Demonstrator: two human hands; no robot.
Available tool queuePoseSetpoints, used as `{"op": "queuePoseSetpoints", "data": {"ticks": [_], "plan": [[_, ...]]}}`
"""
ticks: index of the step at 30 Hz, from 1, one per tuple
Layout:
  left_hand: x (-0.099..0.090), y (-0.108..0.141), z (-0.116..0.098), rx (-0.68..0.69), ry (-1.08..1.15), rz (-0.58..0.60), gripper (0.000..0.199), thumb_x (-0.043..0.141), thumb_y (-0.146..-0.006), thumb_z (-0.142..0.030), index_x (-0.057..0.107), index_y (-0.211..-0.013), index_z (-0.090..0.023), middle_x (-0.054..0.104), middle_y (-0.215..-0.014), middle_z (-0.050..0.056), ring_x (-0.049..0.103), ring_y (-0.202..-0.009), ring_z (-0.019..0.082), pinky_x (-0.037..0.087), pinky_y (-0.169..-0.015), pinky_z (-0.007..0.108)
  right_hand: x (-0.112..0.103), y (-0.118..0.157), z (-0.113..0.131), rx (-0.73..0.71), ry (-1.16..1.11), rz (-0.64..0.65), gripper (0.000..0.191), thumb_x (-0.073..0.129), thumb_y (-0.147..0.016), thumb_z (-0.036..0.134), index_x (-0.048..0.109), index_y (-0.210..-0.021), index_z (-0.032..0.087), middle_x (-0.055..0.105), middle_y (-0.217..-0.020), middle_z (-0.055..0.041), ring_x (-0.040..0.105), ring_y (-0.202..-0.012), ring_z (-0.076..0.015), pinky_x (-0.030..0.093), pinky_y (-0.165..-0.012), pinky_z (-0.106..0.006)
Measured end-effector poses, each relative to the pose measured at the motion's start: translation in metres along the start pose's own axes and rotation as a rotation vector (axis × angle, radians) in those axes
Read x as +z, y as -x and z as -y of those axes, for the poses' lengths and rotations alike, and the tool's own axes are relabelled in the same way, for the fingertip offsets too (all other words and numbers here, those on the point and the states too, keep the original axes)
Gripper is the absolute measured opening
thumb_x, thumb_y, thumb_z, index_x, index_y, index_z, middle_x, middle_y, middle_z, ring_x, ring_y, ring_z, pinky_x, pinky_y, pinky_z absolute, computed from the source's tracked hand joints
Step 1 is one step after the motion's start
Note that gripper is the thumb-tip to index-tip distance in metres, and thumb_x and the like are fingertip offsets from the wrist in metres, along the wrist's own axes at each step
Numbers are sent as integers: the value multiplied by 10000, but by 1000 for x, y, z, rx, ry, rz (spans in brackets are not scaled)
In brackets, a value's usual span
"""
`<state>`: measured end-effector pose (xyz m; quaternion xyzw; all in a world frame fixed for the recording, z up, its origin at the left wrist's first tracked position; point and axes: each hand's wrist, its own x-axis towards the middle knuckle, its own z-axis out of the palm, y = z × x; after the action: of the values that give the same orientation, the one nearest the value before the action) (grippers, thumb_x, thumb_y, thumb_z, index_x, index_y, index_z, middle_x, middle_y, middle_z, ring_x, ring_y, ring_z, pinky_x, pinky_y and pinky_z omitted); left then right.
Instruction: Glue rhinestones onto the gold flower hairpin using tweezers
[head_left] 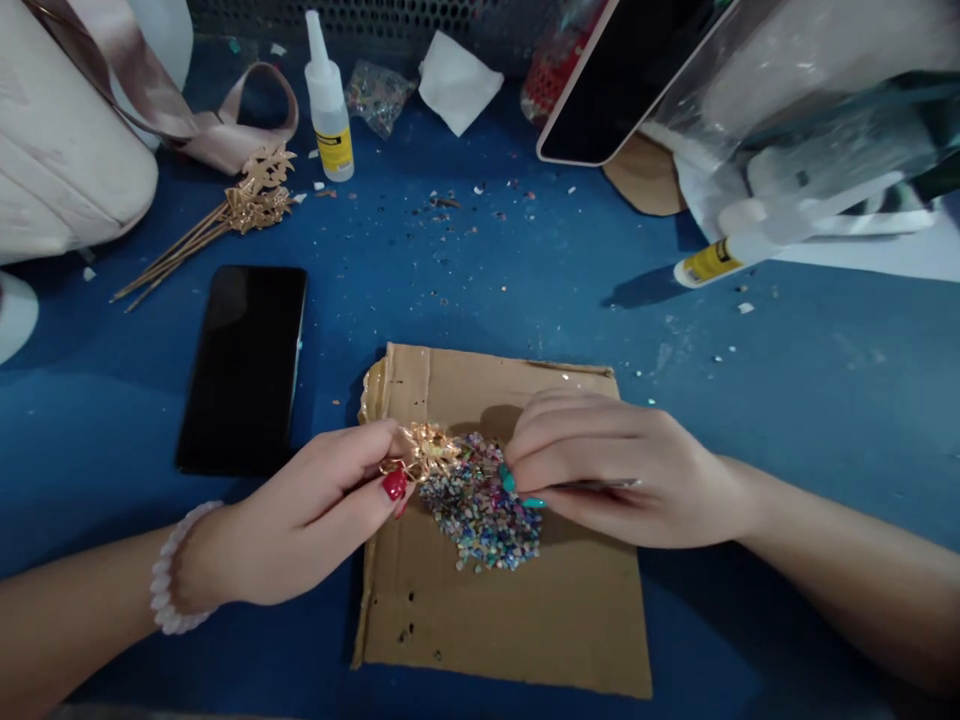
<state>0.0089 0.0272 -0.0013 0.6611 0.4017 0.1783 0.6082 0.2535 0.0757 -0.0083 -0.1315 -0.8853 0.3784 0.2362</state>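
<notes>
My left hand (307, 515), with a beaded bracelet (174, 570) at the wrist, pinches a gold ornament (430, 450) between thumb and fingers. The ornament hangs over the left edge of a pile of small multicoloured stones (487, 515). That pile lies on a piece of cardboard (510, 630). Just right of the stones, my right hand (611, 465) is closed around a thin tool (600, 484), whose tip is hard to make out near the green-painted nails.
A black phone (244, 370) lies left of the cardboard. Gold hairpins (247, 200) and an upright glue bottle (330, 110) stand behind it. Another glue bottle (709, 264) lies tilted at the right, near plastic bags (810, 130) and a propped device (615, 70).
</notes>
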Motion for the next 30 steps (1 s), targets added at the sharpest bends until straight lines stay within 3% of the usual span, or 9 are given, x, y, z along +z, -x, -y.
{"op": "queuePoseSetpoints", "data": {"ticks": [15, 30], "plan": [[-1, 0, 2, 12, -78, -7, 212, 314, -917, -216, 422, -738, -180, 464, -701, -9, 433, -624, 116, 365, -567, 251, 0, -2, 1, -23, 28, -36, 119, 460, -883, 118, 577, -889, 141, 641, -803, -77, 592, -766, -130, 491, -681, -296], [0, 1, 2, -4, -60, -30, 195, 326, -917, -229, 432, -761, -179, 461, -690, -15, 421, -602, 107, 360, -547, 238, 4, -2, -1, -34, 97, -98, 111, 467, -878, 133, 577, -872, 146, 645, -786, -71, 605, -757, -129, 502, -669, -290]]}}
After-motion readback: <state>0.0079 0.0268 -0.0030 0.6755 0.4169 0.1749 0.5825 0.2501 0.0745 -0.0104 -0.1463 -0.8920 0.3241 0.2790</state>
